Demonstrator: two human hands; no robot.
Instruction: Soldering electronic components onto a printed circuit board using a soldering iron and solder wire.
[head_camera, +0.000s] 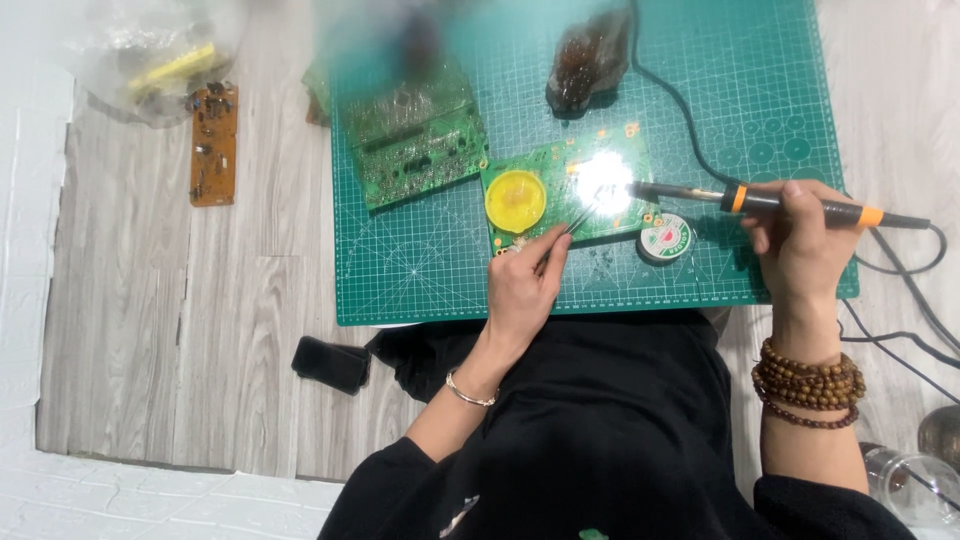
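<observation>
Right hand (800, 245) closed around the black handle of a soldering iron (770, 200) with orange bands, tip aimed left onto a bright glare spot on a green circuit board (560, 165). Left hand (525, 285) pinched shut on thin metal tweezers (572, 222), points meeting the same spot from below. Board lying flat on a green cutting mat (430, 270) marked with a grid, mat spread over a pale wood-grain worktop (150, 320).

On the board's left end, a round yellow tin (516, 199), open. Just beside the board's lower right corner, a small round tin (665, 238) with a red, white and green lid. Up and left, a second, larger green circuit board (415, 145), partly blurred. Near the mat's top edge, a brown translucent lump (588, 60). Off the mat to the left, a narrow orange-brown circuit board (214, 145) and a clear plastic bag (150, 55). Below the mat, a small black block (331, 364). Beaded bracelets (808, 385) on the right wrist, a thin bangle (468, 392) on the left.
</observation>
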